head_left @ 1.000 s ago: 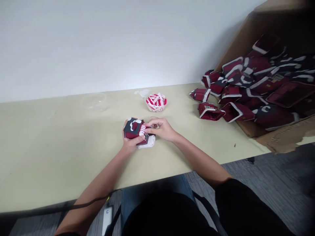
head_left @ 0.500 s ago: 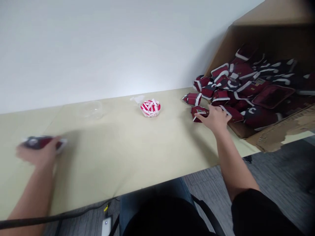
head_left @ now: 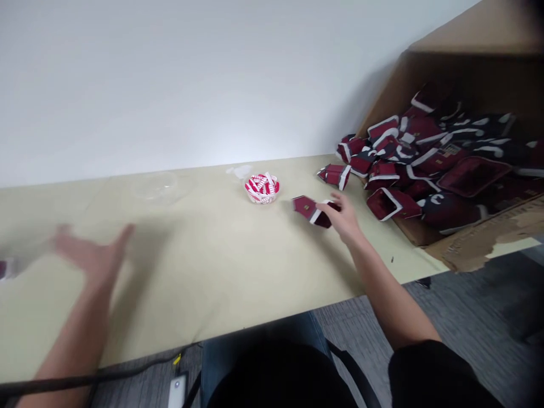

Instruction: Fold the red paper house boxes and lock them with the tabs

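Observation:
My right hand (head_left: 345,220) grips one end of a small dark red house-shaped piece (head_left: 303,208) with white trim, just above the middle right of the table. Over the left part of the table, my left hand (head_left: 91,254) is blurred, its thumb and fingers spread with nothing between them. Beyond it, a similar dark red and white piece (head_left: 4,268) shows only partly at the left picture edge. Two more of these pieces, one of them a pointed piece (head_left: 334,175), lie near the box opening.
A large cardboard box (head_left: 457,255) lies on its side at the right, heaped with dark red pieces (head_left: 425,130). By the wall stand a clear bowl (head_left: 262,200) of red and white strips and a clear plastic container (head_left: 157,187). A black cable (head_left: 127,373) crosses the lower left.
My left hand has let go of its dark red piece, which is now at the left edge. My right hand has closed on another piece and moved left, away from the box.

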Motion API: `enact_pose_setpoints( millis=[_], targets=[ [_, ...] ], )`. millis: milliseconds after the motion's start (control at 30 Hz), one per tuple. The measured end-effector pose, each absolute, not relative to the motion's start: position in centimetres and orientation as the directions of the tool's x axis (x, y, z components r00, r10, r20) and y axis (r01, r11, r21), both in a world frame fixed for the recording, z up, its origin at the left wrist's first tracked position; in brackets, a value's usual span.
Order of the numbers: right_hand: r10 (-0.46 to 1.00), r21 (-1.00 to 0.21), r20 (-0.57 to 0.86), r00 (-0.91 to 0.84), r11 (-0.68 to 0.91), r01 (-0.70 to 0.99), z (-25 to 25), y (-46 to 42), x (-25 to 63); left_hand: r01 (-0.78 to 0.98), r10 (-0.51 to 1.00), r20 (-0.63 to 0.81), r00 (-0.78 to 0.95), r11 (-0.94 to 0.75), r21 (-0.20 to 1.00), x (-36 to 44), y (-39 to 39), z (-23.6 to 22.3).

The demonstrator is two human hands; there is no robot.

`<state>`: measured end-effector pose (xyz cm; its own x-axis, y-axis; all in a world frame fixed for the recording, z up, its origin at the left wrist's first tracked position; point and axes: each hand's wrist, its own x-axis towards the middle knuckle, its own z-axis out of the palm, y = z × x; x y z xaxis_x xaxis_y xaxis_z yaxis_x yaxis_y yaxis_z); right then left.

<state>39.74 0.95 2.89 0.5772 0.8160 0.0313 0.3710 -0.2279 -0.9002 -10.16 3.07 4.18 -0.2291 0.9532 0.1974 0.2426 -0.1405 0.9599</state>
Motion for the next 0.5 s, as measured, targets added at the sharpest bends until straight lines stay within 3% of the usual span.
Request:
enact_pose_setpoints(
  millis=[67, 100, 167, 233, 367, 500],
  targets=[
    [0.922, -0.976, -0.192, 0.337, -0.215, 0.033, 3.6, 0.3, 35.9, 0.329, 0.941, 0.118, -0.318, -0.008, 0.944, -5.1, 2.5, 2.1],
    [0.952, -0.968, -0.249, 0.177, -0.236, -0.089, 3.9, -0.1, 33.8, 0.291, 0.993, -0.006, -0.122, 0.041, 0.956, -2.2, 1.9, 1.5],
    [0.967, -0.943, -0.253, -0.034, -0.255, -0.214, 4.4, -0.9, 30.0, 0.133, 0.960, -0.166, 0.225, 0.138, 0.981, 3.2, 0.5, 1.4],
    [0.984, -0.957, -0.150, -0.095, -0.169, -0.236, 4.6, -1.5, 27.2, -0.062, 0.898, -0.205, 0.391, 0.248, 0.967, 7.2, -0.5, 2.4],
    [0.992, -0.993, 0.032, -0.123, 0.017, -0.121, 5.4, 0.0, 25.6, -0.404, 0.982, -0.089, 0.168, 0.151, 0.902, 9.6, 0.2, 4.8],
    [0.996, -0.997, 0.074, -0.046, 0.074, 0.001, 7.1, 6.4, 27.1, -0.470, 0.999, -0.005, -0.045, -0.017, 0.883, 8.0, 3.5, 4.4]
  ],
)
